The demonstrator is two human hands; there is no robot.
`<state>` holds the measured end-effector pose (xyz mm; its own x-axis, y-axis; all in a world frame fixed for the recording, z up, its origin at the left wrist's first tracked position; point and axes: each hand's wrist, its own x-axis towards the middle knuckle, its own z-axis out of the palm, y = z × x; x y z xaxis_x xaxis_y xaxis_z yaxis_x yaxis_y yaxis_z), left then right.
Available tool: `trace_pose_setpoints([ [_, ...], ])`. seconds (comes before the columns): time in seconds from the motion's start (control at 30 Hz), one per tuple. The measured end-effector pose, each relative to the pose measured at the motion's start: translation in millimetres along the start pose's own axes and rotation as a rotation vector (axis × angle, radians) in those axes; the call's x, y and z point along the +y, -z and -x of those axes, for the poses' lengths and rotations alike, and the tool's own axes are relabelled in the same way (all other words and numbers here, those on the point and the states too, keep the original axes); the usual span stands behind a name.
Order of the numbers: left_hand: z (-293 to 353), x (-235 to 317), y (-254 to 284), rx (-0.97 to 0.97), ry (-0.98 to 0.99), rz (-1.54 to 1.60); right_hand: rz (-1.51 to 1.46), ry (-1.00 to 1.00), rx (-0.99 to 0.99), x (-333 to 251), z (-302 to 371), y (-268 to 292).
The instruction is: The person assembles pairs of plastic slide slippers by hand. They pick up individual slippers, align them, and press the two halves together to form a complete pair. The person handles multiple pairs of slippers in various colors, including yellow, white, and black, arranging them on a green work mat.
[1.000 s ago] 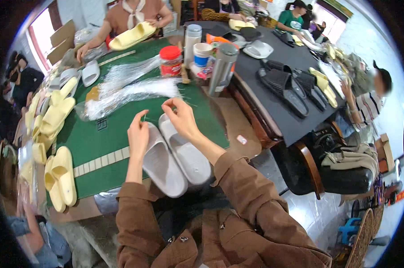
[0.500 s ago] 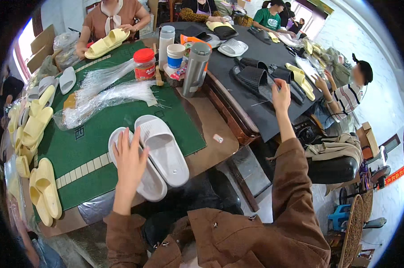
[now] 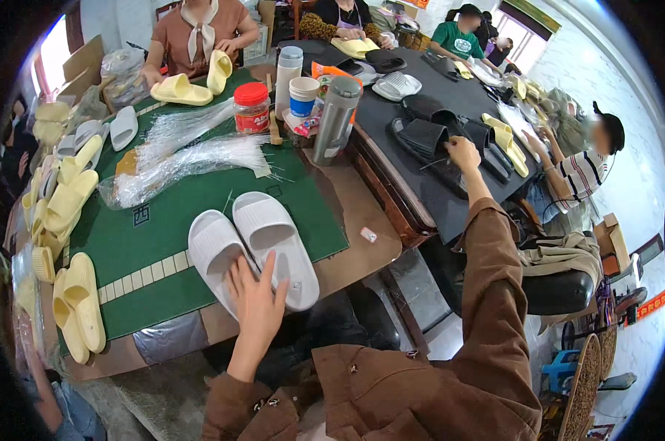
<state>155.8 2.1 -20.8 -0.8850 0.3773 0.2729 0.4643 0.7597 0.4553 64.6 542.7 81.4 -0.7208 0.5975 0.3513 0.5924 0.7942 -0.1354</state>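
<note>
A pair of light grey slide slippers, the left one [image 3: 216,239] and the right one [image 3: 267,224], lies side by side at the green mat's near edge. My left hand [image 3: 259,303] rests on them with its fingers apart, fingertips on the footbeds. Out to the right, my right hand [image 3: 465,156] is closed beside a pair of black slippers [image 3: 420,140] on the dark table. A thin pale strand shows by these slippers; what my fingers pinch, if anything, is too small to make out.
Bundles of clear plastic ties [image 3: 192,165] lie on the green mat [image 3: 156,253]. Beyond them stand a red-lidded jar [image 3: 251,110], a paper cup [image 3: 303,97] and a steel flask [image 3: 337,121]. Yellow slippers [image 3: 82,305] line the left edge. Several people work around the tables.
My left hand has slid right and nearer, across the grey slippers. My right hand has dipped slightly beside the black slippers. Across the table, a person has parted two yellow slippers.
</note>
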Motion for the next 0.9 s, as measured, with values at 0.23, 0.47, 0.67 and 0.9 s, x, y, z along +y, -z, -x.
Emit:
trace_pose_setpoints([
  [0.23, -20, -28, -16, 0.135, -0.008, -0.168, 0.014, 0.083, 0.137, -14, 29, -5],
  [0.47, -12, -62, 14, 0.122, 0.026, -0.151, -0.229, 0.092, 0.079, -10, -16, -27],
  [0.67, -16, -96, 38, 0.140, 0.030, -0.097, -0.189, 0.213, 0.033, 38, -71, -45],
  [0.9, 2, -183, 88, 0.193, 0.268, -0.221, -0.009, 0.079, -0.027, -14, -33, -24],
])
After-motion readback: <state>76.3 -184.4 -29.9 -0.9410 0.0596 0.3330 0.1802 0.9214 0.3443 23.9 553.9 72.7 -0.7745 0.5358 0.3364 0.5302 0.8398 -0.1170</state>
